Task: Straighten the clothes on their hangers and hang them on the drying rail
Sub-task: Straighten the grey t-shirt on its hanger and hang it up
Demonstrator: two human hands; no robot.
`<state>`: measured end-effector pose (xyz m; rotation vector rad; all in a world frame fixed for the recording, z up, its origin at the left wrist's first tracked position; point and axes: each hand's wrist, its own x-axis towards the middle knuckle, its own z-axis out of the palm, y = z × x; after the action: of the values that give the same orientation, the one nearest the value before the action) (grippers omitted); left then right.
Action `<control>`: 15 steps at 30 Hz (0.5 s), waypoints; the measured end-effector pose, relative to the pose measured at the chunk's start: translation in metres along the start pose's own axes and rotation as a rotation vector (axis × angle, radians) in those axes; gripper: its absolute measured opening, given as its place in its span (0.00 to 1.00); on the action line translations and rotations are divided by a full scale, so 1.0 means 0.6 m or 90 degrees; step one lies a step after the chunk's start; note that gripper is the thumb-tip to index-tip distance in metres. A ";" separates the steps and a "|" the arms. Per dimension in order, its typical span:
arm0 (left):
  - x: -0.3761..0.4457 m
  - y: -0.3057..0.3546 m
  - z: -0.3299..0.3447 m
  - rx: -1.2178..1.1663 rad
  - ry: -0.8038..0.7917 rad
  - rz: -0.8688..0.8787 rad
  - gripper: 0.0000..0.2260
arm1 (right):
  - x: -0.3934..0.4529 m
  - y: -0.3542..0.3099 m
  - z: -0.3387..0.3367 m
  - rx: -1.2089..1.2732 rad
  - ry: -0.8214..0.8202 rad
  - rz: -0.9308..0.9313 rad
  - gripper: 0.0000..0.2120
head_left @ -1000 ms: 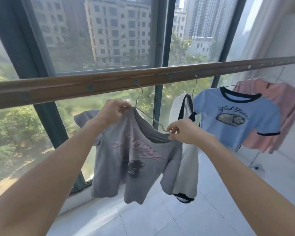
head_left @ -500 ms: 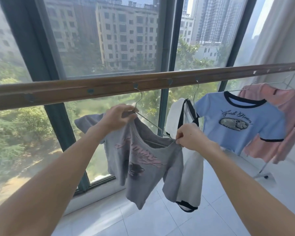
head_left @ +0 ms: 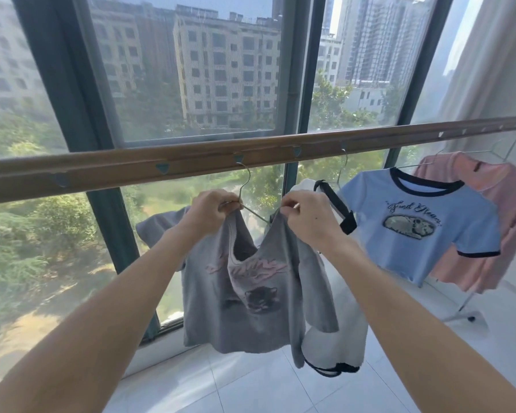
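A grey T-shirt (head_left: 245, 296) with a pink print hangs on a thin wire hanger (head_left: 244, 186) hooked into the brown drying rail (head_left: 191, 159). My left hand (head_left: 210, 208) grips the shirt's left shoulder together with the hanger near its neck. My right hand (head_left: 306, 216) pinches the right shoulder of the grey shirt at the hanger's arm. The neckline sags in a deep V between my hands. The hanger's lower wire is hidden inside the shirt.
Further right on the rail hang a white top with black trim (head_left: 340, 329), a blue T-shirt (head_left: 414, 228) and a pink garment (head_left: 495, 222). A tall window (head_left: 191, 84) stands right behind the rail. White floor tiles (head_left: 251, 389) lie below.
My right hand has moved left and up, bringing the shirt's right shoulder closer to my left hand. The neckline has bunched into a V. The hanger stays hooked on the rail.
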<state>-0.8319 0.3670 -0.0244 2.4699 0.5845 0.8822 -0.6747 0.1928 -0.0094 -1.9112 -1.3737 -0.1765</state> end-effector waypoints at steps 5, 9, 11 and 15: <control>-0.011 0.007 -0.006 0.014 -0.018 0.013 0.07 | -0.009 -0.002 0.029 0.003 -0.121 0.046 0.09; -0.019 0.014 -0.016 0.045 -0.005 0.042 0.07 | -0.018 -0.001 0.027 -0.001 -0.177 0.050 0.10; -0.025 0.011 -0.025 0.051 0.002 0.053 0.07 | -0.020 -0.002 0.027 0.012 -0.186 0.049 0.10; -0.037 -0.011 -0.051 0.063 0.024 0.042 0.07 | -0.022 0.003 0.028 -0.003 -0.178 0.047 0.10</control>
<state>-0.8693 0.3691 -0.0175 2.5787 0.5756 0.9494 -0.6835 0.1935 -0.0292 -2.0440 -1.4781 0.1289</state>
